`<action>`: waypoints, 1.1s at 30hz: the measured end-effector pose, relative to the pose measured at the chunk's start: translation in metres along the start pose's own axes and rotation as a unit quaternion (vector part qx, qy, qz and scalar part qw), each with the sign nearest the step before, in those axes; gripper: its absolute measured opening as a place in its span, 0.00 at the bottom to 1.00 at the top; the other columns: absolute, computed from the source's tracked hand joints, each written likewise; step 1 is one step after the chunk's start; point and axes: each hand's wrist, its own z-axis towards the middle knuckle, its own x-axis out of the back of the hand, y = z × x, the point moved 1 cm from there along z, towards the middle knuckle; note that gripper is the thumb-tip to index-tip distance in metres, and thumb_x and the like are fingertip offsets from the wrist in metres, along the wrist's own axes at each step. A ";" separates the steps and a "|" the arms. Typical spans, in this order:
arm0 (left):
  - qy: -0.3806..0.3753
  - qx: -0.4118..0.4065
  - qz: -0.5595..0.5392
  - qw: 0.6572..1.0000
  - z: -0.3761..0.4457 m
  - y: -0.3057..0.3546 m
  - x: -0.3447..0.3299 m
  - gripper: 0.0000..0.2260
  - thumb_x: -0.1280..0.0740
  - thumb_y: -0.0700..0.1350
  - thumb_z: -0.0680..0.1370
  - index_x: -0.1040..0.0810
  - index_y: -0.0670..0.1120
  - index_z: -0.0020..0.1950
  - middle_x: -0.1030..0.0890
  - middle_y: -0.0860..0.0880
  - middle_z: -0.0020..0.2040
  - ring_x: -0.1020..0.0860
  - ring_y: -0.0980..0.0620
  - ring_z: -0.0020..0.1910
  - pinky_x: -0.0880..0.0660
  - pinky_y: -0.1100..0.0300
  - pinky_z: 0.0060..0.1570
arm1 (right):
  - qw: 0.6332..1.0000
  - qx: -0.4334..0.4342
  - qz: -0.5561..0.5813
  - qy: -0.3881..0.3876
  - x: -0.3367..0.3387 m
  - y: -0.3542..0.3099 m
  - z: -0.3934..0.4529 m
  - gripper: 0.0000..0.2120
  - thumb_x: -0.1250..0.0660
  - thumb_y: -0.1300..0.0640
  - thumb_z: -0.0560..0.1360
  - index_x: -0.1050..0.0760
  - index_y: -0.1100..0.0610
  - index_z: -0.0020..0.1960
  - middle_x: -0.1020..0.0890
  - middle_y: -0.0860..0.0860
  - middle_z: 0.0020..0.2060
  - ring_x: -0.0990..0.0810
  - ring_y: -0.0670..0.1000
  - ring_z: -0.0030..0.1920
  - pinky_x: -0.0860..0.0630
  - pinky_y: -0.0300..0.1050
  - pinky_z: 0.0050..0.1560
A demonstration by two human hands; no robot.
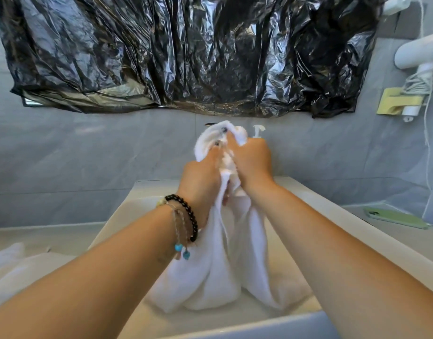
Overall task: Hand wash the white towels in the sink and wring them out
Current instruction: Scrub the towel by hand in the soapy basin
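Both fists, left hand point(202, 178) and right hand point(252, 160), fingers curled tight round white towel point(211, 270) bunched above sink point(357, 231); best scrubbed knuckle against knuckle, tail low in basin.

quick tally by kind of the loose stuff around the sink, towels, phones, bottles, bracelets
white towels: 2, one held up over the sink in the grip of the left hand and right hand, one lying on the counter at left
phones: 1, green, on the counter at right
pump bottles: 1, behind the hands
black bead bracelets: 1
total: 5
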 end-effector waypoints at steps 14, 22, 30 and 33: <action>-0.103 -0.027 0.169 0.980 0.005 -0.005 0.021 0.19 0.30 0.50 0.78 0.20 0.31 0.51 0.19 0.42 0.43 0.22 0.48 0.41 0.25 0.54 0.44 | 0.952 -0.080 0.277 -0.099 0.039 0.065 0.018 0.11 0.28 0.47 0.70 0.17 0.55 0.38 0.19 0.53 0.38 0.23 0.50 0.42 0.27 0.48 0.44; -0.214 0.024 0.217 0.952 -0.003 0.000 0.039 0.19 0.24 0.45 0.71 0.19 0.37 0.59 0.18 0.35 0.55 0.19 0.43 0.48 0.22 0.44 0.56 | 0.915 -0.109 0.388 -0.001 0.061 0.070 0.024 0.10 0.30 0.54 0.74 0.21 0.57 0.36 0.20 0.53 0.34 0.22 0.52 0.38 0.25 0.49 0.41; -0.097 -0.056 0.135 0.985 -0.015 -0.004 0.061 0.24 0.26 0.47 0.66 0.25 0.34 0.56 0.19 0.37 0.46 0.21 0.45 0.44 0.22 0.47 0.49 | 0.957 0.024 0.220 -0.188 0.045 0.067 0.001 0.17 0.38 0.54 0.67 0.21 0.69 0.42 0.22 0.56 0.38 0.27 0.47 0.38 0.30 0.38 0.38; -0.125 -0.057 0.101 0.985 -0.020 -0.001 0.057 0.16 0.28 0.46 0.68 0.23 0.38 0.51 0.19 0.45 0.40 0.21 0.51 0.37 0.23 0.60 0.39 | 0.907 0.007 0.264 -0.327 0.026 0.056 -0.019 0.13 0.35 0.53 0.72 0.18 0.57 0.51 0.17 0.57 0.50 0.20 0.49 0.48 0.26 0.39 0.48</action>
